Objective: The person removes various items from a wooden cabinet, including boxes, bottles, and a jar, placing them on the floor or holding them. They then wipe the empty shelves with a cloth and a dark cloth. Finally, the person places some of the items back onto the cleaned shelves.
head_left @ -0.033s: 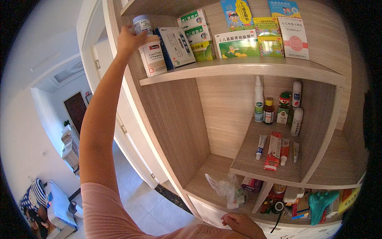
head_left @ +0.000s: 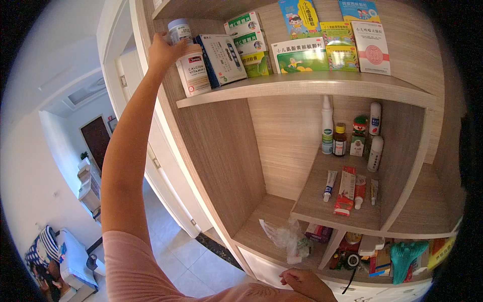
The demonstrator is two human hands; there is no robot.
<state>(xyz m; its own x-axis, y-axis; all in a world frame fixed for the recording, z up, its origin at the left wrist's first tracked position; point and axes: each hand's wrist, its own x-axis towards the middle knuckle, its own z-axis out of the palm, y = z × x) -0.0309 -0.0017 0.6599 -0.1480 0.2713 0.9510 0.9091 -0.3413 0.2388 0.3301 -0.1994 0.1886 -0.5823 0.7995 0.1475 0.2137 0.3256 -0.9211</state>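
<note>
At the upper left, my left hand reaches up to the top shelf and is closed round the lower part of a small white bottle with a lilac cap. This small bottle stands on top of a larger white supplement bottle, whose top my fingers and thumb partly cover. A dark blue and white box leans right beside the two bottles. My right hand hangs low in front of the lower cabinet, its fingers curled in, with nothing showing in them.
Medicine boxes line the top shelf. Below stand a tall spray bottle, a brown bottle and several tubes. A clear plastic bag and a teal object lie lower. A door frame borders the left.
</note>
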